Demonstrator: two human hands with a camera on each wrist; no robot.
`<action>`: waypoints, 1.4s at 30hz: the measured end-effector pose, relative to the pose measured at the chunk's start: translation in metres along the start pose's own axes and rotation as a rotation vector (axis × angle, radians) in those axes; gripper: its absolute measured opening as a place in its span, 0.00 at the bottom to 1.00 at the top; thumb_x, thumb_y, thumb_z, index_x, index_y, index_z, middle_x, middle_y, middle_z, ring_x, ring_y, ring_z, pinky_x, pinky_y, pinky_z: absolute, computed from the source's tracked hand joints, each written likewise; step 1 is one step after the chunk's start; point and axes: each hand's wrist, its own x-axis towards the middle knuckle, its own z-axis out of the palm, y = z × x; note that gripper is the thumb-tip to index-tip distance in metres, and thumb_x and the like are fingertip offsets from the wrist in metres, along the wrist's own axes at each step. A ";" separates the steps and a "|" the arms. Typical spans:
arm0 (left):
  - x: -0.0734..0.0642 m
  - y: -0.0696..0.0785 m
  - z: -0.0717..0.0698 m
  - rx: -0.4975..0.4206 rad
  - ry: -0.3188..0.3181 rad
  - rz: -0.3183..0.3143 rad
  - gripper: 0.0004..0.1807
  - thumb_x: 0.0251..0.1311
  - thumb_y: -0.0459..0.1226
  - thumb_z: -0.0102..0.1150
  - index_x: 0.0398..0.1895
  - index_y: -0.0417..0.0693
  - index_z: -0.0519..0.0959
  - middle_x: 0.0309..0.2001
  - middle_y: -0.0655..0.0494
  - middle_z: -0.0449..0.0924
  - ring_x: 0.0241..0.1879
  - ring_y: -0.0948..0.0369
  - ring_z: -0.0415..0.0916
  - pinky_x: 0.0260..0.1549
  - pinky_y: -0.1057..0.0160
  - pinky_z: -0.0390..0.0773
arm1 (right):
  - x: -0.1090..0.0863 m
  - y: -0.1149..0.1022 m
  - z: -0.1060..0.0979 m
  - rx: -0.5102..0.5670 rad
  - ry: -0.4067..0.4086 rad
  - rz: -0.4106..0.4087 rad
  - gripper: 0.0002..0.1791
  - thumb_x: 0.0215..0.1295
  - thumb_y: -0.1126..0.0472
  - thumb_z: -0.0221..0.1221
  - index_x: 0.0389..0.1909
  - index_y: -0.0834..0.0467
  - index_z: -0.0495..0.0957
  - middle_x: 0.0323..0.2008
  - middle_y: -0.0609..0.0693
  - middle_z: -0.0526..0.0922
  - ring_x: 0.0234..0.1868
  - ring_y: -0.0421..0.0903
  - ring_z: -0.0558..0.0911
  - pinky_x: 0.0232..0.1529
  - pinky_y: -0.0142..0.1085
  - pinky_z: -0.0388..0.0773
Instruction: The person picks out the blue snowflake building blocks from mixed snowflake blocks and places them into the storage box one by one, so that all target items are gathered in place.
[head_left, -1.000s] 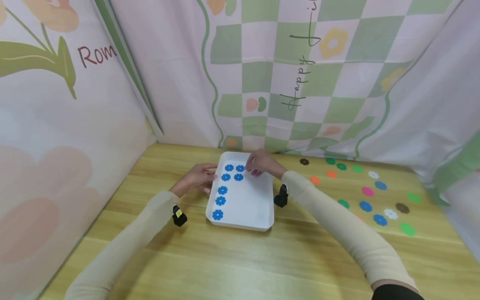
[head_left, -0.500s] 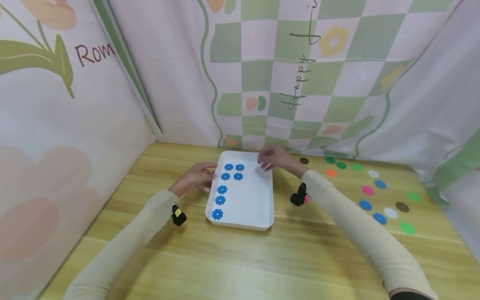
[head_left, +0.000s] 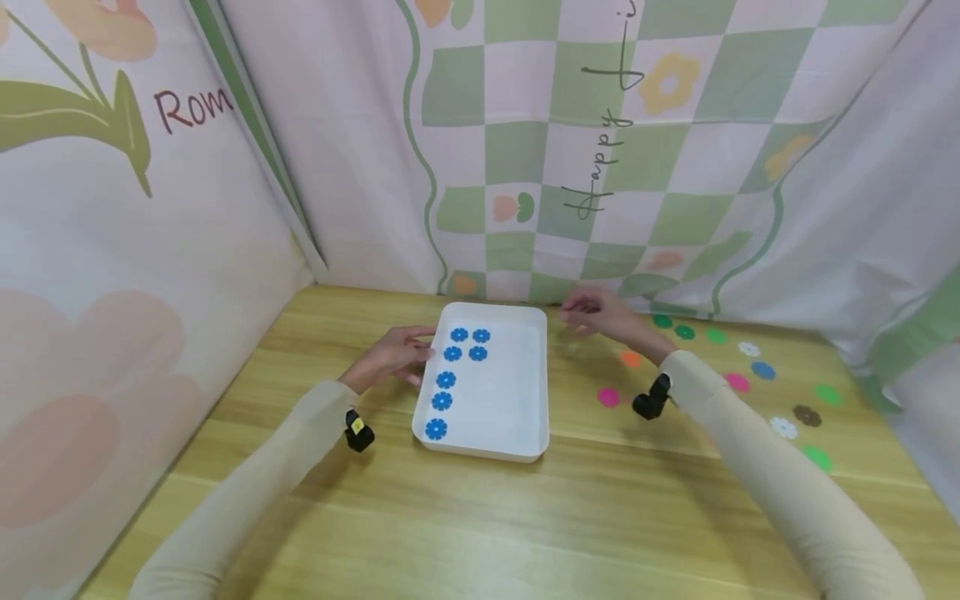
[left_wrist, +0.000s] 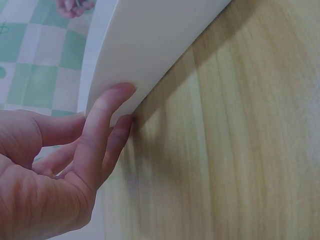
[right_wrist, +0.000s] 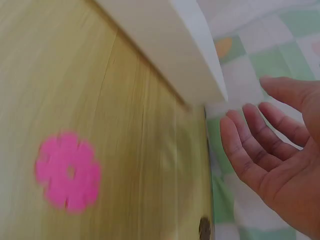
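A white tray (head_left: 510,400) lies on the wooden table with several blue flower-shaped discs (head_left: 442,401) inside, in a column along its left side and a short second column at the far end. My left hand (head_left: 392,354) holds the tray's left wall; in the left wrist view its fingers (left_wrist: 92,142) press the outer side and the thumb meets the rim. Beyond the tray's far right corner, my right hand (head_left: 600,315) hovers above the table. The right wrist view shows that hand's fingers (right_wrist: 247,155) loosely bent, with nothing between them.
Loose flower discs lie on the table's right side: a pink disc (head_left: 609,397), an orange disc (head_left: 631,358), a white disc (head_left: 784,427), a brown disc (head_left: 807,416), a blue disc (head_left: 762,371) and several green ones. A patterned curtain (head_left: 517,150) hangs behind the table.
My right hand has moved from over the tray's far blue discs out to the right, past its edge. The left hand stays at the tray's left wall.
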 end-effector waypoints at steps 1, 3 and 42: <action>0.000 0.000 0.000 -0.001 0.000 0.003 0.31 0.78 0.32 0.54 0.81 0.42 0.61 0.67 0.31 0.76 0.59 0.41 0.81 0.37 0.60 0.92 | -0.003 0.003 -0.004 0.003 0.000 0.007 0.18 0.78 0.62 0.60 0.57 0.73 0.75 0.54 0.75 0.79 0.48 0.57 0.86 0.52 0.54 0.89; -0.001 0.000 0.000 -0.004 -0.001 0.004 0.31 0.78 0.32 0.54 0.81 0.43 0.61 0.67 0.32 0.75 0.60 0.40 0.81 0.38 0.60 0.92 | -0.010 0.007 -0.011 0.004 0.003 0.019 0.20 0.78 0.62 0.59 0.59 0.73 0.74 0.55 0.74 0.79 0.47 0.55 0.87 0.53 0.55 0.89; 0.002 -0.002 -0.003 0.014 0.007 -0.019 0.32 0.78 0.34 0.55 0.81 0.45 0.61 0.67 0.33 0.76 0.58 0.43 0.83 0.39 0.59 0.92 | -0.145 0.119 -0.145 -0.219 0.211 0.075 0.17 0.81 0.61 0.54 0.65 0.59 0.70 0.46 0.35 0.83 0.41 0.35 0.85 0.40 0.32 0.88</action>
